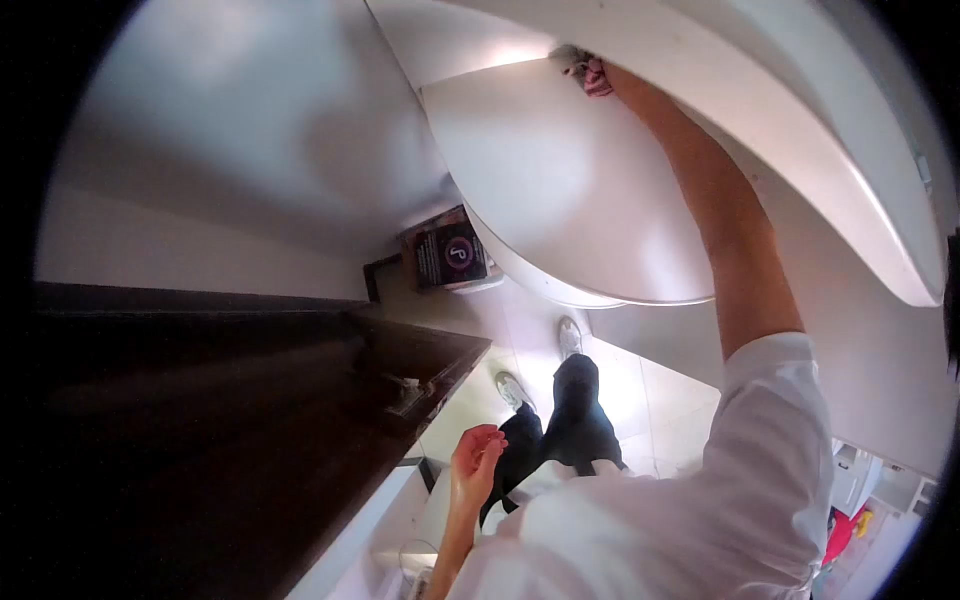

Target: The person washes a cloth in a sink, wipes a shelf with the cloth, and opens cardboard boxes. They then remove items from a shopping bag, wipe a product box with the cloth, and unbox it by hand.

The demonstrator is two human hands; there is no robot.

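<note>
My right arm reaches far forward over a white curved shelf (560,180), beneath another white panel (800,120). At its end my right hand (612,78) is closed on a crumpled pinkish cloth (590,76), which touches the back edge of the shelf; part of the hand is hidden by the cloth and the panel. My left hand (478,455) hangs low in front of my body, near my dark trousers. Its fingers are curled in loosely, and nothing shows in them.
A dark wooden door (200,400) with a metal handle (407,393) stands at the left. Beyond it a box with dark printing (450,252) sits by the wall. White drawers (852,478) and a red item (842,535) are at the lower right.
</note>
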